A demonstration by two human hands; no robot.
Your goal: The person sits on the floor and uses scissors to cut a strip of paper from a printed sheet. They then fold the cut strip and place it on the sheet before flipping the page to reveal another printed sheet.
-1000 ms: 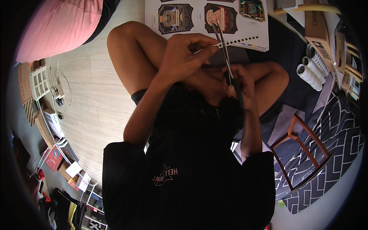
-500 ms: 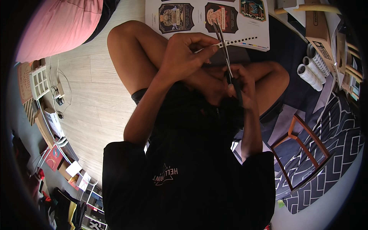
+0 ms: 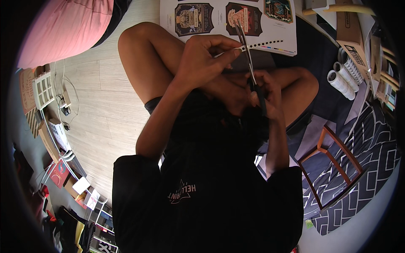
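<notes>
My left hand (image 3: 210,59) pinches the near end of a narrow white strip with a row of black dots (image 3: 265,43) between thumb and fingers. In my right hand (image 3: 268,90) is a pair of scissors with dark handles (image 3: 258,95), pointing away from me. Their slim blades (image 3: 244,44) cross the strip just beside my left fingertips and are slightly parted. Whether they touch the strip I cannot tell. Beyond both hands lies a stack of printed sheets (image 3: 217,12) with ornate dark label designs, partly behind the blades.
My crossed legs (image 3: 143,55) frame the work. White rolls (image 3: 341,84) and a cardboard box (image 3: 352,40) stand at the right, near a wooden frame (image 3: 344,168) on patterned fabric (image 3: 367,168). Pink fabric (image 3: 67,33) is at far left, with cables (image 3: 63,97) on the pale floor (image 3: 105,105).
The scissors have shifted very slightly, their tips a little farther out and closer together. My left hand and the dotted strip stay in place.
</notes>
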